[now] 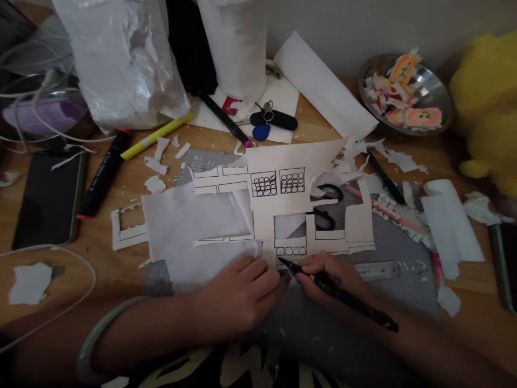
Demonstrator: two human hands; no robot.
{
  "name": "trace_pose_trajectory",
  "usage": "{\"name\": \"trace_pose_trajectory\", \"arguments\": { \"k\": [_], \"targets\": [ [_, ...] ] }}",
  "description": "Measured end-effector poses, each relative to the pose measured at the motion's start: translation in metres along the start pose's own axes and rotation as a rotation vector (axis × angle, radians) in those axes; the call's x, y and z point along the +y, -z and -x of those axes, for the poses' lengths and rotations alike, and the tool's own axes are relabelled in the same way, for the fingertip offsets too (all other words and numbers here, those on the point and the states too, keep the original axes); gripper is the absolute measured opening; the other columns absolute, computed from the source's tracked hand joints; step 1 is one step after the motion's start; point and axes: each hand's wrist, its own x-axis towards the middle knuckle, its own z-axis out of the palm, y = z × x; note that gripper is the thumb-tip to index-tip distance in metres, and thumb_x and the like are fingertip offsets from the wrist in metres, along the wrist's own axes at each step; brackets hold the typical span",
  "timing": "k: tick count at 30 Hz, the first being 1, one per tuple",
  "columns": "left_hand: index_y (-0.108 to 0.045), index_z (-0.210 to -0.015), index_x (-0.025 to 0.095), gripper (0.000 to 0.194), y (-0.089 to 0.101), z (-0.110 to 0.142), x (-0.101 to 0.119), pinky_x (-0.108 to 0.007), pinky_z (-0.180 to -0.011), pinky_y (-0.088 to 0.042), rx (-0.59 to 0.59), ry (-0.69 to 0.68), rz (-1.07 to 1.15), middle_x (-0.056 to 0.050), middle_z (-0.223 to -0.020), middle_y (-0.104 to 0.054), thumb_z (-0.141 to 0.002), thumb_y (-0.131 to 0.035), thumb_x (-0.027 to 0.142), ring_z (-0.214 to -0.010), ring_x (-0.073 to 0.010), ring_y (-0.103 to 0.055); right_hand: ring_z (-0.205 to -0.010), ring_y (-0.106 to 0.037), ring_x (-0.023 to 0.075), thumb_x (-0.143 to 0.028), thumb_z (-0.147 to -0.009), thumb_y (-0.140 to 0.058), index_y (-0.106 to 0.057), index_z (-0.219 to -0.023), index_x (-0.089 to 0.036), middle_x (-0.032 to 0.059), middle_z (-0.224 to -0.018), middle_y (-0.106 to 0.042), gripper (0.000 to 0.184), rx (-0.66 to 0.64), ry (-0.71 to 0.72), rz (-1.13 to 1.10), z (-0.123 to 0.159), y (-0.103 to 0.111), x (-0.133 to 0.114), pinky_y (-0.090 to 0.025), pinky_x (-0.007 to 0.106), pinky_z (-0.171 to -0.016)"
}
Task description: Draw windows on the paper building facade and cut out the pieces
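My right hand (pixel 329 277) is closed round a black pen (pixel 343 293), its tip touching the lower edge of a white sheet with drawn black boxes (pixel 283 202). My left hand (pixel 240 296) lies beside it, fingers laid flat on the sheet's lower edge, holding nothing. A pale bangle (pixel 95 337) sits on that wrist. Loose white paper (pixel 189 226) covers the sheet's left part. Black scissors (pixel 329 202) lie half under the paper at the right.
Around the sheet lie a black marker (pixel 103 175), a yellow highlighter (pixel 155 137), a phone (pixel 48 196), keys (pixel 269 121), a pink pen (pixel 383 210), a steel bowl of paper scraps (pixel 407 97), a yellow plush (pixel 488 102), a plastic bag (pixel 121 59), cables and torn scraps.
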Motion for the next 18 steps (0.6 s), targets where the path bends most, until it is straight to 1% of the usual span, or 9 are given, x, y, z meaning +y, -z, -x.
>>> {"name": "trace_pose_trajectory", "arguments": {
  "k": [3, 8, 11, 14, 18],
  "targets": [
    [-0.060, -0.101, 0.009, 0.021, 0.0007, -0.0001, 0.0003, -0.031, -0.060, -0.039, 0.001, 0.001, -0.004, -0.004, -0.077, -0.055, -0.086, -0.044, 0.011, -0.068, -0.0166, -0.046, -0.061, -0.064, 0.0116, -0.018, -0.077, -0.052, -0.050, -0.076, -0.022, -0.0017, -0.068, -0.065, 0.005, -0.021, -0.001, -0.018, -0.0016, 0.0010, -0.0016, -0.047, 0.020, -0.055],
    [-0.060, -0.100, 0.009, 0.021, -0.0002, 0.0004, 0.0003, -0.031, -0.060, -0.039, 0.001, 0.003, -0.005, -0.004, -0.078, -0.055, -0.086, -0.044, 0.012, -0.069, -0.0166, -0.046, -0.060, -0.064, 0.0135, -0.022, -0.077, -0.049, -0.051, -0.067, -0.023, -0.0006, -0.067, -0.066, 0.010, -0.088, -0.077, -0.035, -0.0048, 0.0037, -0.0071, -0.047, 0.022, -0.055],
    [-0.060, -0.100, 0.009, 0.020, -0.0010, 0.0007, -0.0001, -0.031, -0.060, -0.039, 0.004, 0.003, -0.003, -0.003, -0.078, -0.054, -0.085, -0.046, 0.012, -0.069, -0.0166, -0.046, -0.062, -0.064, 0.0135, -0.021, -0.077, -0.051, -0.052, -0.069, -0.023, -0.0010, -0.068, -0.066, 0.007, -0.116, -0.086, -0.050, -0.0033, 0.0048, -0.0061, -0.047, 0.022, -0.056],
    [-0.059, -0.100, 0.010, 0.020, -0.0010, 0.0004, -0.0002, -0.031, -0.060, -0.039, -0.002, 0.003, -0.003, -0.003, -0.078, -0.054, -0.086, -0.046, 0.013, -0.069, -0.0164, -0.046, -0.064, -0.064, 0.0132, -0.020, -0.076, -0.052, -0.051, -0.073, -0.022, -0.0014, -0.070, -0.066, 0.005, -0.119, -0.091, -0.048, -0.0010, 0.0056, -0.0045, -0.047, 0.022, -0.057],
    [-0.060, -0.099, 0.010, 0.020, -0.0004, 0.0000, 0.0000, -0.031, -0.060, -0.039, -0.004, 0.012, -0.009, -0.003, -0.077, -0.054, -0.087, -0.044, 0.013, -0.068, -0.0159, -0.045, -0.059, -0.063, 0.0132, -0.020, -0.075, -0.052, -0.049, -0.070, -0.021, -0.0011, -0.068, -0.066, 0.006, -0.108, -0.119, -0.027, -0.0009, 0.0069, -0.0069, -0.045, 0.022, -0.054]
  ]
}}
